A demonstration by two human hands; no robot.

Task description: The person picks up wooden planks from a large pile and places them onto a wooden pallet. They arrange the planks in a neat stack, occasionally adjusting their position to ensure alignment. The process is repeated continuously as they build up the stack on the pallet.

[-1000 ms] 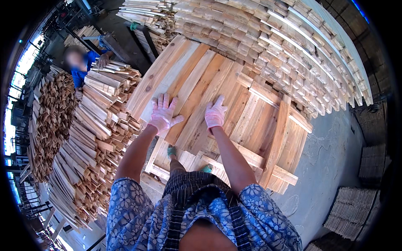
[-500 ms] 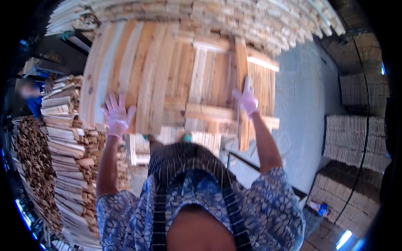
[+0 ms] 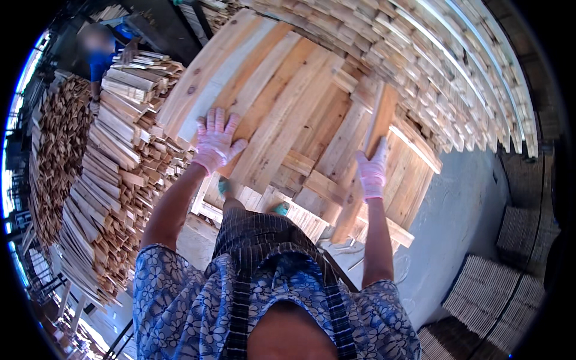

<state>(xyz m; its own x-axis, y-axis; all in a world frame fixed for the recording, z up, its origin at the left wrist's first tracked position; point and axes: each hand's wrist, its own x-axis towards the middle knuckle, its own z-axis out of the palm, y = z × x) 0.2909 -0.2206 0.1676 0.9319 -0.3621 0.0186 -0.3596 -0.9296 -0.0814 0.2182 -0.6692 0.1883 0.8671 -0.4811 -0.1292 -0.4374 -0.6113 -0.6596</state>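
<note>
pink-gloved, the left hand (image 3: 216,145) lies flat on the wooden boards (image 3: 264,90), with its fingers spread wide. the right hand (image 3: 372,170) touches a long plank (image 3: 383,113) that lies across the right part of the boards; i cannot tell if it grips the plank. a big pile of sticks (image 3: 114,162) is on the left, near a person in blue (image 3: 99,63).
</note>
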